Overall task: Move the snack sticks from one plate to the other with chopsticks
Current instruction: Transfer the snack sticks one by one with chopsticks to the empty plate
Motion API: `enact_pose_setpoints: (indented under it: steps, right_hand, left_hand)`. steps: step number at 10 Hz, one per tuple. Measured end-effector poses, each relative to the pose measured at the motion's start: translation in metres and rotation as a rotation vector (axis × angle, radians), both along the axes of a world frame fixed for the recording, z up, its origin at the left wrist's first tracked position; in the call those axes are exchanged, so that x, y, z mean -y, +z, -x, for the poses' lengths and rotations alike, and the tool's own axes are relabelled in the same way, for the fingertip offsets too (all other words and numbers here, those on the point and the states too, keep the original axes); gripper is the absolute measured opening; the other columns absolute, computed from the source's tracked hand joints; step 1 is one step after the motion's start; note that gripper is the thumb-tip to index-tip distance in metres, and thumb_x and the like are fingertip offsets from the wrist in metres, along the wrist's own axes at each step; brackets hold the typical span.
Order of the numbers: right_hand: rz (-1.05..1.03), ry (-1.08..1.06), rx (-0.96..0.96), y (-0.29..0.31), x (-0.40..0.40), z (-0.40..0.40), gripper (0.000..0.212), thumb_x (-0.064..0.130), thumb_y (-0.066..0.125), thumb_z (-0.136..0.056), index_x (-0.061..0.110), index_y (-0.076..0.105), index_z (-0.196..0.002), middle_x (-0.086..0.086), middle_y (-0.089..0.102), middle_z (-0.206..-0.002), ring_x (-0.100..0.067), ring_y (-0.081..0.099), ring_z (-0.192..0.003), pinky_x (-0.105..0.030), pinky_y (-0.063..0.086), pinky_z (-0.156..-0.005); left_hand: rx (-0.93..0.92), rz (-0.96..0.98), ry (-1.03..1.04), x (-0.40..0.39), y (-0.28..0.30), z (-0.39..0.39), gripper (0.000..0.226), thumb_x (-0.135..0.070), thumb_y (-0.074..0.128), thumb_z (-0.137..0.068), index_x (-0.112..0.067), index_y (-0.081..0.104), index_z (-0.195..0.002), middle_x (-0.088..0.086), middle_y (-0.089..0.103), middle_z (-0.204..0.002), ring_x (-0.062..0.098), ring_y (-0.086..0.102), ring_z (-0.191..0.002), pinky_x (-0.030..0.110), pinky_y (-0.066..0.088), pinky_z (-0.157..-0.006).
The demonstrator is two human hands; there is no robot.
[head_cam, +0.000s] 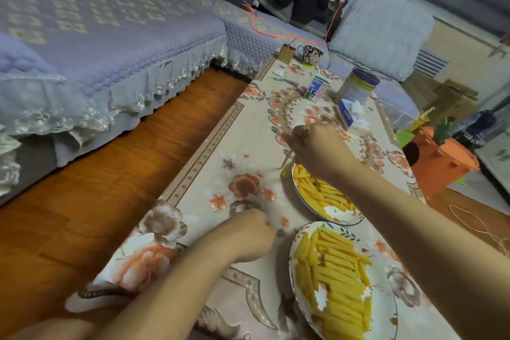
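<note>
Snack sticks point(331, 279) lie heaped on the near plate point(383, 309) at lower right of the frame, and a smaller pile sits on the far plate point(300, 197) just above it at centre right. The right hand point(317, 146) reaches over the far plate's upper-left rim, its grip closed round the chopsticks point(287, 159), whose tips seem to pinch one stick point(286, 170) at that rim; blur makes this uncertain. The left hand point(251, 234) rests on the patterned surface point(220, 174) left of the plates, fingers curled and apparently holding nothing. My judgement: a single stick is mid-transfer. Which plate is the goal I cannot tell. Next comes a steady carry and gentle release over the target plate.
</note>
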State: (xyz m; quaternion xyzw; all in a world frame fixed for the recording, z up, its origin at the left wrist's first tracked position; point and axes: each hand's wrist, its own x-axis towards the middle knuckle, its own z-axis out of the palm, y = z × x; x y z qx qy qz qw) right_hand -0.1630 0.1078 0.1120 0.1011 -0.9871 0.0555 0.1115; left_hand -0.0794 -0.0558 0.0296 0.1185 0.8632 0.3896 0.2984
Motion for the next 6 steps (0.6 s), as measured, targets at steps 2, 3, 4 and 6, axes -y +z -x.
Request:
enact_pose_setpoints:
  steps: [2, 3, 4, 6]
  right_hand:
    - [0.073, 0.007, 0.019, -0.003, -0.003, 0.007, 0.051, 0.048, 0.045, -0.106, 0.01, 0.058, -0.075, -0.008, 0.067, -0.066, -0.027, 0.063, -0.064, -0.047, 0.054, -0.068]
    - [0.376, -0.063, 0.052, 0.003, -0.002, 0.001, 0.044, 0.039, 0.05, -0.106, 0.004, 0.064, -0.083, -0.01, 0.069, -0.069, -0.026, 0.07, -0.064, -0.052, 0.059, -0.072]
    - [0.749, -0.132, -0.026, 0.024, -0.008, -0.017, 0.045, 0.034, 0.049, -0.108, -0.006, 0.064, -0.093, -0.022, 0.07, -0.076, -0.033, 0.072, -0.064, -0.054, 0.061, -0.068]
    - [1.161, -0.404, -0.093, 0.08, -0.056, -0.09, 0.052, 0.042, 0.042, -0.109, -0.001, 0.065, -0.089, -0.019, 0.071, -0.068, -0.031, 0.074, -0.061, -0.041, 0.063, -0.057]
  left_hand:
    - [-0.022, -0.01, -0.012, -0.003, -0.012, 0.003, 0.024, -0.028, 0.041, -0.104, -0.014, 0.059, -0.095, -0.005, 0.05, -0.072, 0.009, 0.047, -0.059, 0.034, 0.05, -0.075]
    - [-0.037, -0.008, -0.007, -0.004, -0.011, 0.004, 0.02, -0.023, 0.041, -0.103, -0.015, 0.058, -0.097, -0.003, 0.051, -0.074, 0.011, 0.049, -0.062, 0.032, 0.048, -0.069]
    - [0.007, -0.083, 0.04, -0.004, -0.023, 0.004, 0.017, -0.017, 0.04, -0.099, -0.02, 0.057, -0.098, 0.006, 0.058, -0.088, 0.025, 0.054, -0.076, 0.031, 0.044, -0.062]
    - [-0.021, -0.249, 0.324, -0.011, -0.023, 0.0, 0.023, -0.027, 0.044, -0.085, -0.027, 0.066, -0.092, 0.01, 0.073, -0.088, 0.034, 0.069, -0.072, 0.046, 0.057, -0.066]
